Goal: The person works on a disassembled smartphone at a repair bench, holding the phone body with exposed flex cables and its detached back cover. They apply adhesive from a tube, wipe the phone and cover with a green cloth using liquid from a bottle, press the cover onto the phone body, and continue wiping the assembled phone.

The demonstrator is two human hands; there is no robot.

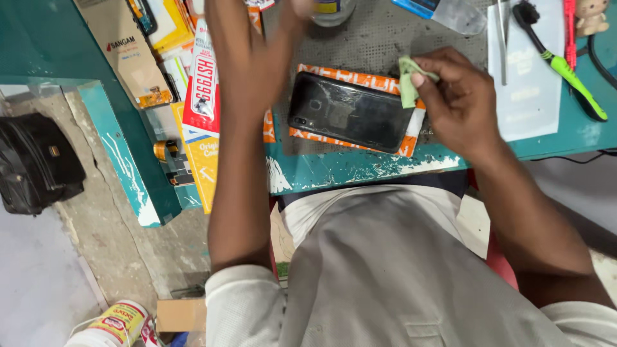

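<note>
Teal counter (pixel 360 168), paint chipped white along the front edge, with a grey mat across its middle.

Item 1: black phone (pixel 350 110), lying flat with its glossy back up, lens at the left end. It rests on an orange and white packet (pixel 406 146) just inside the counter's front edge.

Item 2: right hand (pixel 457 103), fingers pinched shut on a small pale green cloth (pixel 407 80) at the phone's upper right corner; cloth touching or just above the glass, which of the 2 I cannot tell.

Item 3: left hand (pixel 260 48), raised above the counter, fingers spread wide and blurred, holding nothing visible.

Item 4: green and black brush (pixel 560 64) on a white sheet (pixel 527 96), far right.

Item 5: stacked cartons and packets (pixel 202 96), left of the phone.

Item 6: black bag (pixel 35 164) on the floor, lower left.

Risk, as judged: the phone sits unsteadied on a slick packet near the edge; a firm wipe could slide it off toward the lap.
</note>
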